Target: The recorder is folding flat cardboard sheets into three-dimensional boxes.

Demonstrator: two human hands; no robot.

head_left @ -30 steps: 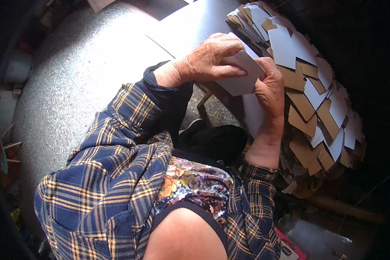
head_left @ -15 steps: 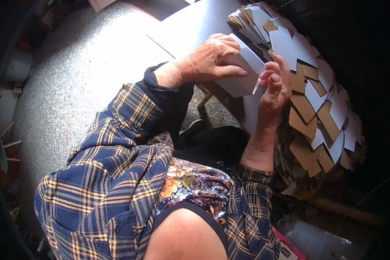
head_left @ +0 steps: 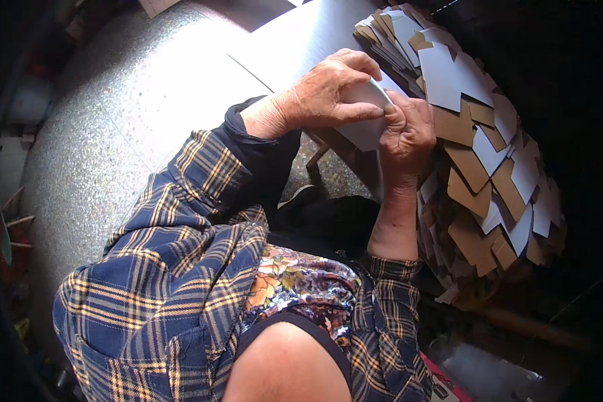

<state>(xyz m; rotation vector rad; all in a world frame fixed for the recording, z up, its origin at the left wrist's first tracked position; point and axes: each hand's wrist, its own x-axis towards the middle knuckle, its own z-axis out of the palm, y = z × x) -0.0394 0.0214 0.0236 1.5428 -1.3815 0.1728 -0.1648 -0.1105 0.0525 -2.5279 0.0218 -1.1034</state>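
My left hand point(head_left: 331, 90) grips a small folded white card piece point(head_left: 366, 94), its thumb along the near side and its fingers bent over the far side. My right hand point(head_left: 409, 127) closes on the right edge of that same piece, the thumb pressed close to the left thumb tip. Much of the card is covered by my fingers, so its full shape cannot be made out. To the right of my hands rises a big heap of flat cardboard pieces point(head_left: 442, 77), white on one face and brown on the other.
A smooth pale tabletop point(head_left: 295, 30) lies beyond my hands. Speckled floor point(head_left: 100, 134) spreads to the left. Below my hands are my dark-clad legs and a shoe point(head_left: 301, 195). Clear plastic sheeting point(head_left: 496, 368) shows at the lower right.
My right hand has moved left and closed its raised fingers onto the card's edge. The card has tilted so that less of its white face shows. My left hand has barely moved.
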